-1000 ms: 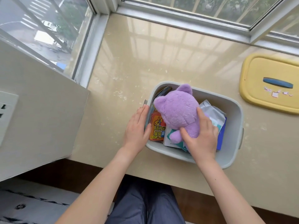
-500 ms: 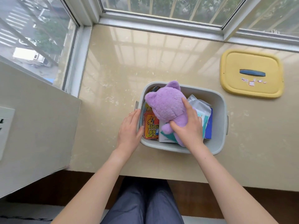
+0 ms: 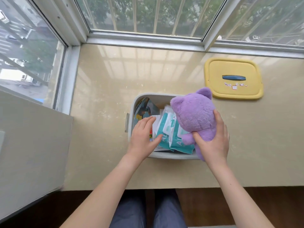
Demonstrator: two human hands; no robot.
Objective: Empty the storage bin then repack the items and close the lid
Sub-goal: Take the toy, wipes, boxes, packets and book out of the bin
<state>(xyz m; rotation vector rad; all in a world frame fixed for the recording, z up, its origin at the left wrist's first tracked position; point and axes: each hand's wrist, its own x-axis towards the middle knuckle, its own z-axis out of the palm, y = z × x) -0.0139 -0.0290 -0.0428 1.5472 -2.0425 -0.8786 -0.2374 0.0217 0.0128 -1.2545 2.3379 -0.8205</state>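
We're looking straight down at the grey storage bin (image 3: 131,111) on the beige counter (image 3: 107,96), and a good part of it is out of our sight. The purple plush toy (image 3: 195,116) covers the bin's whole right side. We can't make out the right wall, or whether the toy touches what lies under it. The right hand (image 3: 212,142) is clamped on the toy, thumb curled across its arm, fingers wrapped round its far side. The left hand (image 3: 143,137) lies flat over the bin's left part, fingers straight and gripping nothing, thumb resting on a teal wipe pack (image 3: 164,129). Under that hand we catch only a sliver of a red packet (image 3: 150,137), its print too covered to read. Beyond the fingers a dark foil pouch (image 3: 144,107) stands against the left wall, its lower part hidden. Something white (image 3: 156,120) peeks out between them, a sheet or a box, we can't say which.

Now the count. Two teal wipe packs overlap in the middle of the bin. We see one plush toy, one foil pouch and one red packet. One yellow lid (image 3: 233,68) lies flat on the counter, apart from the bin at the far right, with one blue handle (image 3: 234,78) and small stickers (image 3: 234,85) too tiny to count. Two hands, both over the bin.
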